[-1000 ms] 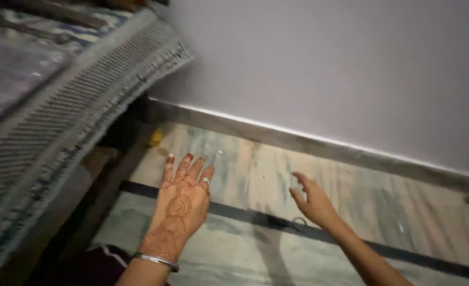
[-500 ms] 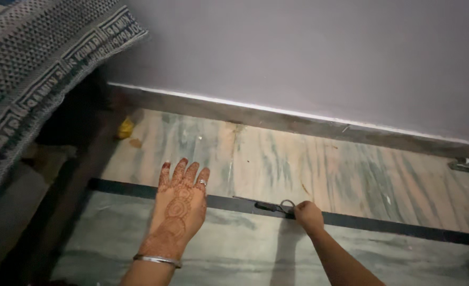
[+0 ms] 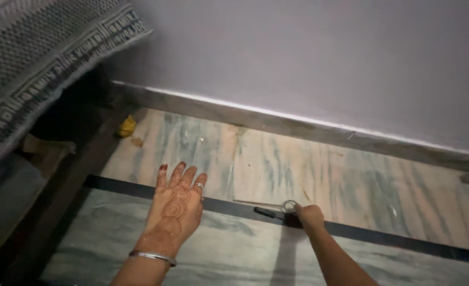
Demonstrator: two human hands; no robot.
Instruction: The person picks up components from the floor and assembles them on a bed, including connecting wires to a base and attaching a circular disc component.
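Our left hand (image 3: 175, 214) lies flat and palm down in the lower middle of the frame, fingers spread and pointing up, with henna patterns on its back, a ring on one finger and a metal bangle at the wrist. Our right hand (image 3: 309, 214) sits just right of centre, curled into a loose fist, its forearm running down to the lower right edge.

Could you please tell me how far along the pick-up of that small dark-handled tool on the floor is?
Done: the right hand is at the small tool, fingers curled round its ring end. In hand: the grip itself, while the left hand lies flat and open on the marble floor. Left: the lift, since the dark handle lies on the black strip.
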